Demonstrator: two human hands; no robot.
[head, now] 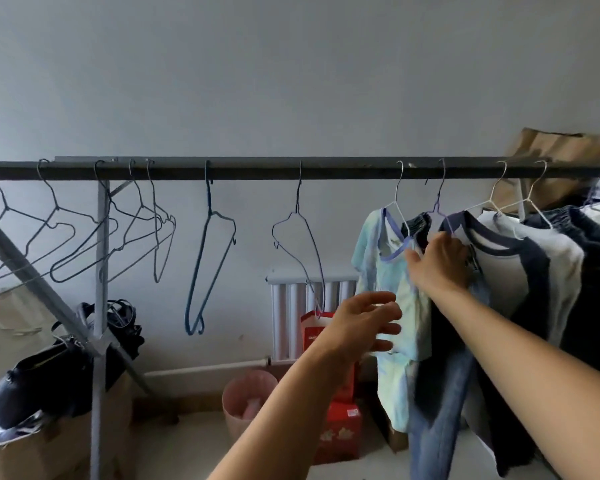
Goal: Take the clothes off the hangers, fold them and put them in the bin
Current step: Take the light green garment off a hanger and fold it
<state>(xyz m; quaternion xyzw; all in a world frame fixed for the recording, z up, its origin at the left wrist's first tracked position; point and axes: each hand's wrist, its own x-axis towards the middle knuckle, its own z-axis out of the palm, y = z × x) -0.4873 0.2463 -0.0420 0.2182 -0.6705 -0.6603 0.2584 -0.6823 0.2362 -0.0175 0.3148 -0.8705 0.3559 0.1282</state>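
Observation:
A dark rail [257, 169] runs across the view. Several clothes hang at its right end: a pale green-blue tie-dye shirt [378, 258] with a purple neckline on a white wire hanger [397, 202], then blue jeans [437, 410], a white shirt with navy sleeves [506, 271] and darker pieces. My right hand [439, 261] grips the tie-dye shirt's shoulder by the neckline. My left hand [364, 322] hovers with spread fingers just left of that shirt's lower half, holding nothing. Several bare wire hangers [208, 258] hang along the rail's left and middle.
A grey rack post [101, 271] with diagonal braces stands at the left. A cardboard box [49, 448] at the lower left holds dark bags. A pink bin [246, 400], red boxes [340, 434] and a white radiator [291, 317] stand by the wall.

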